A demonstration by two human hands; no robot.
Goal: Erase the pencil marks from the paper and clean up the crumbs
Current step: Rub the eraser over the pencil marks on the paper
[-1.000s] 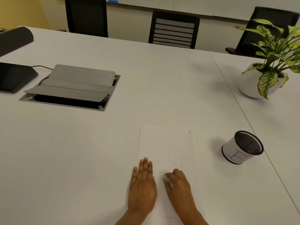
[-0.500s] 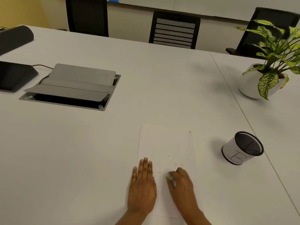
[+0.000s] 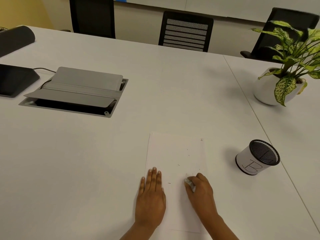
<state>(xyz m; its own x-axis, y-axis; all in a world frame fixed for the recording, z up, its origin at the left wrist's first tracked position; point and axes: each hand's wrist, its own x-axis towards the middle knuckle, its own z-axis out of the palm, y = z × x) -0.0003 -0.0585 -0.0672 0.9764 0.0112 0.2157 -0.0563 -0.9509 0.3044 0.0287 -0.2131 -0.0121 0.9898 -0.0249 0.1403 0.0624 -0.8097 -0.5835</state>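
The paper (image 3: 174, 153) could wrinkle or slide on the worktop (image 3: 86, 161) if the eraser (image 3: 187, 181) drags harder than the left hand (image 3: 150, 200) pins it. That hand lies flat on the sheet's near left edge, fingers (image 3: 154, 177) straight and close together. The right hand (image 3: 200, 193) pinches the eraser against the paper, near dark crumbs (image 3: 169, 183).

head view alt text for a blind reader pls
A right hand holds a white eraser on a sheet of paper, the left hand pressing flat on its left edge. A mesh cup stands to the right.
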